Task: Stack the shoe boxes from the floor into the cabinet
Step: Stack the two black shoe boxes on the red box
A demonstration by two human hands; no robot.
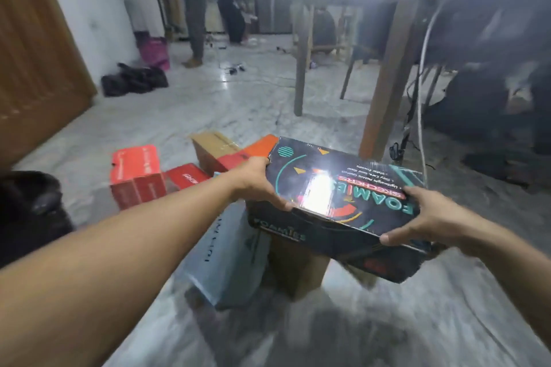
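I hold a black shoe box [343,194] with teal and red lettering above the floor, lid up, with glare on the lid. My left hand [258,183] grips its left end and my right hand [432,219] grips its near right corner. Under it on the floor lie a pale blue box [229,259] and a brown cardboard box [298,268]. Further off stand a red box [137,176], a smaller red box [186,177], a tan cardboard box [213,147] and an orange box [259,146]. No cabinet interior shows.
A brown wooden panel [38,62] rises at the left. Wooden table legs [387,74] and hanging cables [420,98] stand at the right, with dark bags [477,104] beyond. Black bags [134,79] lie by the wall. Two people [196,9] stand far back on the marble floor [223,104].
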